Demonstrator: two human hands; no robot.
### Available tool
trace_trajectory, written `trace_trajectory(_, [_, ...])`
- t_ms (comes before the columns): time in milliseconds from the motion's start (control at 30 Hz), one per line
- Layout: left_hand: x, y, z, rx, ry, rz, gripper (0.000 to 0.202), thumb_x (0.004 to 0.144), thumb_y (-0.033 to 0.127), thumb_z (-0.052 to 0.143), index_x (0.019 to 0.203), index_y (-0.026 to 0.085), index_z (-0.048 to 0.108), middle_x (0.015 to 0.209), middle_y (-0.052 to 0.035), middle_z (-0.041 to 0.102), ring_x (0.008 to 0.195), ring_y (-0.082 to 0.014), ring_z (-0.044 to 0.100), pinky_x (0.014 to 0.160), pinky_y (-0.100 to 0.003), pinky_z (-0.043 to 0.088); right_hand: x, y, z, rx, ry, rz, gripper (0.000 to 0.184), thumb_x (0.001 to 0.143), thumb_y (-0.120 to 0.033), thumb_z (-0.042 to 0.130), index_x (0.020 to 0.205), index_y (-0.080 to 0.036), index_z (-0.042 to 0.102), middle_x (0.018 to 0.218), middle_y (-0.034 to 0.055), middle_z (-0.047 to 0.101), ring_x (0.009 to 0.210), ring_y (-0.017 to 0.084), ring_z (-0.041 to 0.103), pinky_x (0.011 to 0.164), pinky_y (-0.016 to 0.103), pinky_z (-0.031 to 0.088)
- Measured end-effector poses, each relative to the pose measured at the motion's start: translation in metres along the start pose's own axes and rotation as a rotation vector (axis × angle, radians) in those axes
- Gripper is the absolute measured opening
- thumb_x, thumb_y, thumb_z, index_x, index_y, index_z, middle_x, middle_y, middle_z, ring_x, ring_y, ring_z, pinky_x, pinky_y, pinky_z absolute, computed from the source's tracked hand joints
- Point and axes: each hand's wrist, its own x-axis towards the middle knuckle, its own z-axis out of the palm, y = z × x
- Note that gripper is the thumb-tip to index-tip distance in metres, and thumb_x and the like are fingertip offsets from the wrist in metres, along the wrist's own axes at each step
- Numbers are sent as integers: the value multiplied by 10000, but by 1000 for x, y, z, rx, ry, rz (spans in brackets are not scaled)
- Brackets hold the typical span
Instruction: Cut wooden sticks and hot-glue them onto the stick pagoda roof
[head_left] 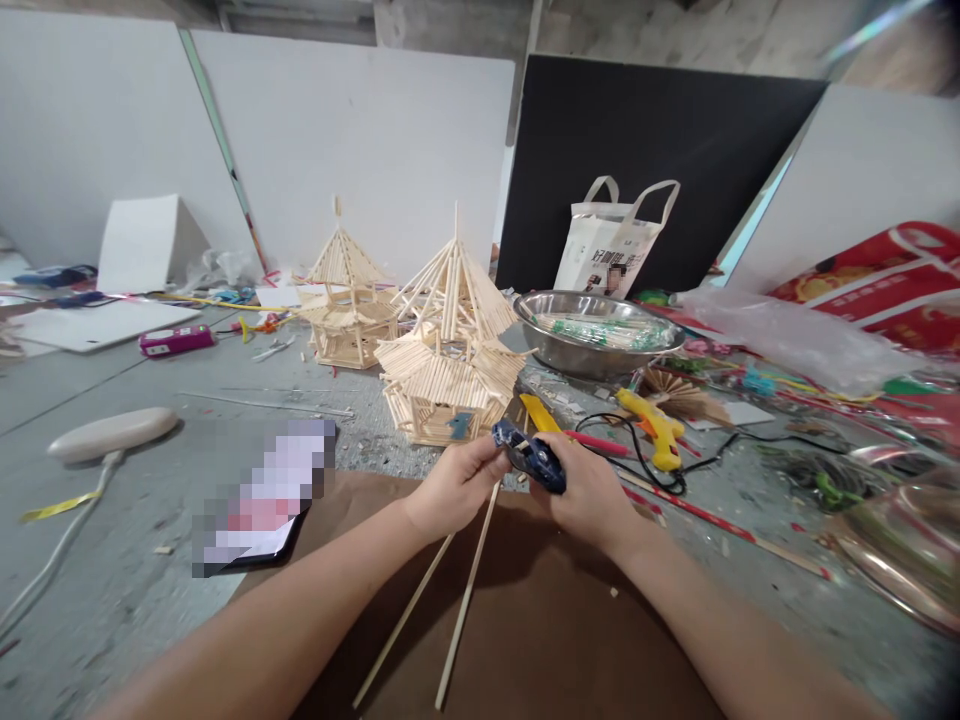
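Observation:
My left hand grips two long thin wooden sticks near their upper ends; the sticks slant down toward me over a brown board. My right hand is closed on a dark blue cutter tool, whose head meets the sticks right by my left fingers. Just beyond both hands stands a two-tier pagoda model made of sticks. A second, smaller stick pavilion is behind it to the left.
A steel bowl with green-tipped sticks sits at the back right, a yellow glue gun with black cable beside it. A phone lies at left, a white oval lamp base farther left. Clutter, plastic and red packaging fill the right.

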Motion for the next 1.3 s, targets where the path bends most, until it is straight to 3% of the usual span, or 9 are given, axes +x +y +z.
trace_trajectory(167, [0, 3, -2, -261, -70, -102, 290, 787, 397, 432, 734, 135, 544, 635, 0, 507, 590, -79, 445, 575, -197, 376, 1, 2, -1, -2, -3, -45, 316, 642, -208, 485, 955, -161, 475, 915, 82, 598, 828, 213, 558, 717, 329, 417])
trace_trajectory(300, [0, -2, -4, -482, -176, -287, 329, 746, 460, 473, 663, 141, 491, 433, 69, 298, 377, -28, 233, 370, -173, 183, 1, 3, -2, -12, -34, -41, 319, 631, -196, 492, 948, -157, 485, 913, 81, 603, 814, 210, 562, 700, 317, 414])
trace_trajectory(433, [1, -6, -6, -616, -245, -382, 317, 718, 455, 519, 672, 144, 486, 417, 85, 242, 353, -24, 180, 345, -184, 119, 0, 3, -4, -18, -55, -35, 293, 633, -204, 488, 924, -169, 492, 874, 69, 609, 779, 198, 567, 663, 295, 407])
trace_trajectory(633, [1, -2, -8, -604, -264, -368, 337, 704, 485, 519, 670, 152, 472, 409, 88, 235, 350, -25, 179, 343, -183, 120, 0, 1, -6, -42, -79, -14, 227, 619, -203, 476, 844, -184, 500, 789, 53, 609, 708, 184, 561, 623, 274, 385])
trace_trajectory(767, [1, 2, -6, -391, -193, -297, 338, 753, 472, 452, 684, 143, 487, 455, 63, 314, 403, -38, 278, 391, -178, 227, 1, 2, -5, -92, -55, 25, 120, 625, -227, 472, 739, -196, 492, 688, 35, 601, 621, 172, 546, 550, 255, 346])
trace_trajectory(833, [2, 3, -3, -237, -103, -190, 307, 783, 426, 423, 722, 139, 511, 577, 20, 450, 540, -67, 404, 517, -196, 344, 1, 2, -4, -136, -30, 51, 87, 640, -257, 469, 703, -199, 484, 649, 33, 595, 590, 173, 541, 526, 255, 325])
trace_trajectory(933, [2, 2, 1, -120, 19, -86, 258, 808, 370, 396, 834, 144, 516, 770, -15, 525, 736, -108, 457, 694, -241, 373, 3, 0, -1, -186, -13, 84, 134, 656, -288, 476, 753, -199, 494, 682, 37, 606, 615, 186, 552, 534, 265, 324])
trace_trajectory(1133, [3, -2, 1, -223, 99, -195, 240, 798, 391, 409, 744, 157, 403, 587, 49, 353, 518, -54, 327, 488, -187, 293, 7, 11, 3, -248, 58, 108, 315, 664, -296, 496, 957, -182, 480, 872, 67, 602, 783, 220, 554, 650, 308, 381])
trace_trajectory(1300, [4, -2, 2, -406, 92, -257, 242, 776, 397, 445, 777, 159, 400, 547, 69, 333, 448, -33, 278, 424, -173, 241, 10, 33, 7, -279, 66, -19, 419, 656, -319, 528, 1029, -133, 479, 965, 115, 572, 901, 247, 513, 798, 371, 370])
